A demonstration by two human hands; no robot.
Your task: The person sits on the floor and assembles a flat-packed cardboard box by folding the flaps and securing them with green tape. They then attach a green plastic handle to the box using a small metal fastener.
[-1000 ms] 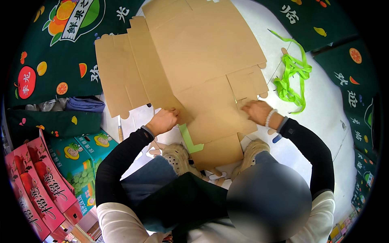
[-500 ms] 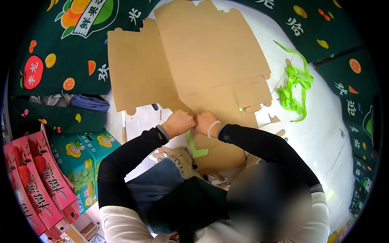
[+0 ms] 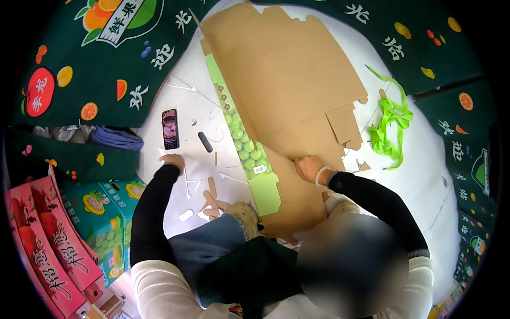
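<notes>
A large brown cardboard box blank (image 3: 297, 69) lies unfolded on the floor in front of me. Its long left panel is raised, and a printed green strip with grapes (image 3: 245, 143) shows along that side. My right hand (image 3: 311, 169) rests at the fold in the lower middle of the cardboard, fingers curled against it. My left hand (image 3: 172, 161) is off the cardboard at the left, low over the floor beside the pale blade of a knife (image 3: 161, 152). The knife's handle is hidden under my hand and sleeve, and my left fingers are mostly hidden.
A phone (image 3: 170, 129) and a dark oblong object (image 3: 205, 142) lie left of the cardboard. Cardboard scraps (image 3: 212, 194) and white bits litter the floor by my shoe. Bright green ribbon (image 3: 390, 125) is heaped at the right. Pink boxes (image 3: 56, 247) and teal boxes (image 3: 109, 212) stand at the left.
My hands, together at the fold before, have parted: the left moved left to the knife, the right slightly right. The left cardboard panel has swung up, uncovering the phone and printed green side.
</notes>
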